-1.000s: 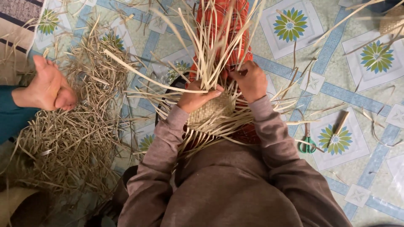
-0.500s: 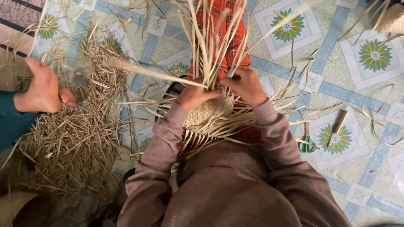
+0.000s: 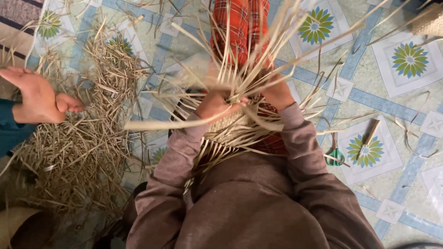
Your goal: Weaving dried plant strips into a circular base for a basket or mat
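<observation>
A half-woven piece of pale straw strips (image 3: 228, 124) rests on my lap over an orange plaid cloth (image 3: 240, 27). My left hand (image 3: 213, 105) presses on its woven top, fingers closed around loose strips. My right hand (image 3: 278, 94) grips the bundle of long strips that fans upward; many strips cross in front of it and partly hide it. Brown sleeves cover both my arms.
A heap of dry straw scraps (image 3: 87, 129) lies on the patterned tile floor to the left. Another person's bare foot (image 3: 39, 97) rests on it. Green-handled scissors (image 3: 335, 154) and a wooden-handled tool (image 3: 369, 136) lie to the right. A woven object (image 3: 429, 18) sits top right.
The loose strips have swung and fanned out, blurring across my hands. My right hand has moved slightly right and back. The other person's foot has turned sole-up.
</observation>
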